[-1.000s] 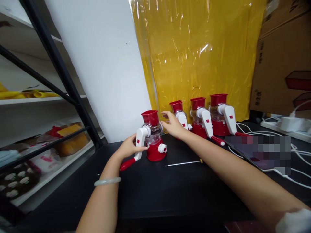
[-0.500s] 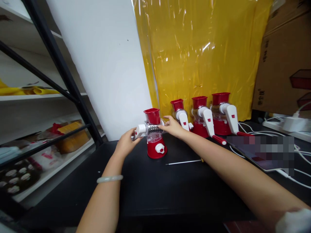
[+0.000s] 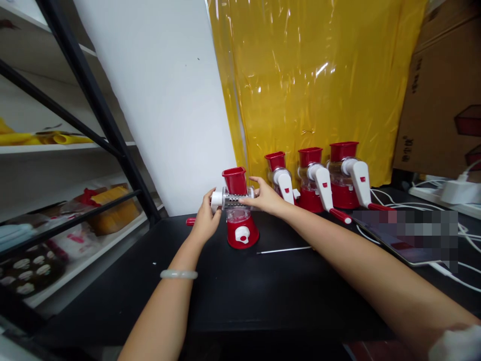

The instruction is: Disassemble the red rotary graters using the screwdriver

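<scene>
A red and white rotary grater (image 3: 243,235) stands upright on the black table, with a clear housing, a red hopper and a metal drum (image 3: 233,200) lying across its middle. My left hand (image 3: 205,219) is closed around the white crank (image 3: 217,198) at the drum's left end. Below that hand the crank's red grip (image 3: 191,221) sticks out to the left. From the other side, my right hand (image 3: 266,197) grips the housing, thumb in front and fingers behind. A white knob (image 3: 242,234) sits on the front of the base. In front of the grater lies a thin screwdriver (image 3: 283,250).
Several things line the back right: three similar graters (image 3: 310,198), a tablet (image 3: 398,235), white cables and a power strip (image 3: 460,193). Yellow plastic sheeting (image 3: 319,90) hangs behind them. A shelf rack (image 3: 124,165) with bags stands at left, a cardboard box (image 3: 432,90) at right.
My left hand has moved right, closer to the housing, and the crank's red grip now shows at left. My right thumb has slid left across the drum area. The base knob has shifted slightly left.
</scene>
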Tool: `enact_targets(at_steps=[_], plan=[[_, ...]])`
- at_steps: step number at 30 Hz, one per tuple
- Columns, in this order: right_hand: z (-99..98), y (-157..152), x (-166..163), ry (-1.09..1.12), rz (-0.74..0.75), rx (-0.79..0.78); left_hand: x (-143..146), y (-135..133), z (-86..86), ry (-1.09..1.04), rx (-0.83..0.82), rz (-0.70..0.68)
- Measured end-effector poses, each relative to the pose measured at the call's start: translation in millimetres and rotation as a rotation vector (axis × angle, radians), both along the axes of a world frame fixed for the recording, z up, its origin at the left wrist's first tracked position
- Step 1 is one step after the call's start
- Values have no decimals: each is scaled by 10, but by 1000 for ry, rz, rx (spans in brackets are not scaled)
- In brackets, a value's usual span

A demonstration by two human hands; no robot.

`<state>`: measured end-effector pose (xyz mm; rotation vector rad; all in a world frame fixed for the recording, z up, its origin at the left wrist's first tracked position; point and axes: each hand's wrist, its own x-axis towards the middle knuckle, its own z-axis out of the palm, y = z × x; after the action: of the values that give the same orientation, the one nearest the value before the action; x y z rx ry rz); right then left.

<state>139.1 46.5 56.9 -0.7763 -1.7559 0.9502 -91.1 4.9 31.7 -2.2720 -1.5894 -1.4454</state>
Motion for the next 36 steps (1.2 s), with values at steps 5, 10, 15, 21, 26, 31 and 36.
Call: enact_targets(at_steps=[5, 10, 15, 21, 26, 31, 36], plan=[[80, -69, 30, -154, -144, 124, 28, -21, 11, -30, -8, -14], [-3, -25, 2, -93, -23, 89, 25, -8, -2, -28, -16, -18], [143, -94, 108, -109, -206, 168, 31, 9, -12, -39, 22, -23], [464, -337, 178, -224, -422, 561, 41, -12, -14, -76, 4, 6], [679, -249, 29, -276, -277, 664, 12, 30, -77, -137, -34, -25], [973, -13, -83, -499, -13, 367, -5, 54, -103, -171, -55, -6], [1268, 34, -123, -496, -10, 296, 28, 11, -51, -177, -82, 39]])
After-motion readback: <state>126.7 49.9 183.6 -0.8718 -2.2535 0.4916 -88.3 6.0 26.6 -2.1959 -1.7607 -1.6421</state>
